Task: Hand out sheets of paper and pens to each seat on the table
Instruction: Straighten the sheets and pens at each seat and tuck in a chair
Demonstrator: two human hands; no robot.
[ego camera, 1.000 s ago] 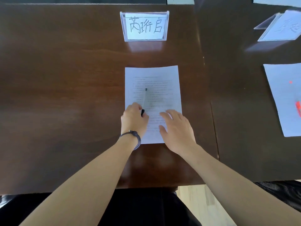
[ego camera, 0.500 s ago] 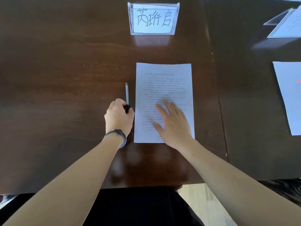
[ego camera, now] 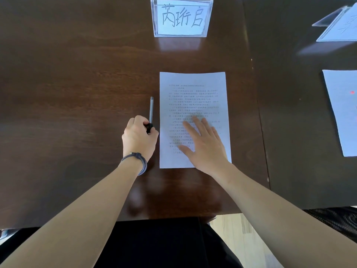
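A printed white sheet of paper [ego camera: 193,93] lies flat on the dark wooden table [ego camera: 77,74], below a clear name card holder [ego camera: 181,17]. My right hand [ego camera: 204,146] rests flat on the sheet's lower half, fingers straight and spread. Just left of the sheet, a clear pen with a black end [ego camera: 151,111] lies parallel to the paper's edge. My left hand [ego camera: 138,138], with a dark band on the wrist, pinches the pen's black near end, its fingers curled.
A second sheet [ego camera: 342,113] with a red mark lies at the right edge on the neighbouring table section. Above it a second name card holder [ego camera: 340,28] shows partly. The table's near edge runs along the bottom, with dark clothing and pale floor below.
My left hand carried the pen off the sheet and set it down on the table just left of it. My right hand slid up onto the sheet and flattened.
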